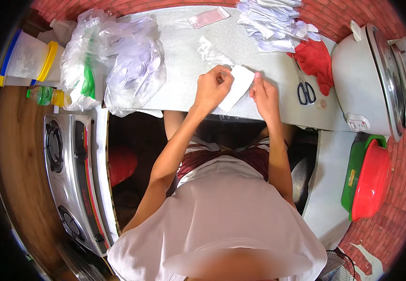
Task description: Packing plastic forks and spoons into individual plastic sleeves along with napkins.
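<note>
Between my hands, above the front part of the light grey table [181, 84], is a flat white paper piece [237, 87], possibly a napkin or sleeve. My left hand [216, 84] pinches its upper left side with curled fingers. The thumb and fingers of my right hand [263, 92] grip its upper right edge. Crumpled clear plastic [211, 52] lies just beyond my left hand. Left of it, a clear plastic bag [134, 70] holds many white plastic spoons. A pile of white wrapped bundles [271, 24] sits at the back right; their contents are not clear.
Dark-handled scissors [306, 93] and a red cloth [313, 63] lie at the right, beside a large rice cooker [359, 80]. A pink rectangular object [209, 17] is at the back. Another plastic bag [83, 63] and a gas stove [71, 175] are at the left; a red basin [371, 182] is lower right.
</note>
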Demonstrator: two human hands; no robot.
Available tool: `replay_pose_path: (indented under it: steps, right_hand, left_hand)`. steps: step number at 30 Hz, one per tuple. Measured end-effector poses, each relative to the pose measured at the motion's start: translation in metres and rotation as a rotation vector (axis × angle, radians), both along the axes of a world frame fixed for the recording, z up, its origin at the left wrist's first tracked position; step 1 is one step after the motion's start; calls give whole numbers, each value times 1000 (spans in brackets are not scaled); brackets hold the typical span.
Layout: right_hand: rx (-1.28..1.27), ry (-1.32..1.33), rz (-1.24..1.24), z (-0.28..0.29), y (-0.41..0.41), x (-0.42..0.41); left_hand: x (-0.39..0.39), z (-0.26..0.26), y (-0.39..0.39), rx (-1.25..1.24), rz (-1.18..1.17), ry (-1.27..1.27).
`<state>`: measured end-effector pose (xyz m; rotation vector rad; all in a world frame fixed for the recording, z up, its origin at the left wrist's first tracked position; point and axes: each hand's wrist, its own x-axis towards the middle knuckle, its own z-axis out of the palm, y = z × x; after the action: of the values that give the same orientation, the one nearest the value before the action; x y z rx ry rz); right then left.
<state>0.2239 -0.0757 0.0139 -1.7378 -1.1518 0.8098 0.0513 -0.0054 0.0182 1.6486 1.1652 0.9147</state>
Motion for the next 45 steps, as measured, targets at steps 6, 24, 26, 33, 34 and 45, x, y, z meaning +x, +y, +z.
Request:
replay_pose_path:
  steps: [6, 24, 26, 33, 34, 45]
  right_hand:
    - [24, 145, -68, 14, 0, -11]
    - [50, 238, -41, 0, -20, 9]
    - [55, 279, -13, -4, -23, 20]
    - [-236, 271, 321, 28, -10, 60]
    - [-241, 228, 389, 29, -2, 64]
    - [58, 134, 550, 18, 34, 52]
  left_hand:
    - [3, -8, 0, 121, 89, 67]
    - [2, 17, 11, 180, -124, 361]
    - [1, 19, 9, 209, -129, 432]
    - [-9, 9, 17, 524, -367, 246]
    - [-7, 10, 16, 458, -395, 225]
    - [2, 26, 9, 235, -365, 185]
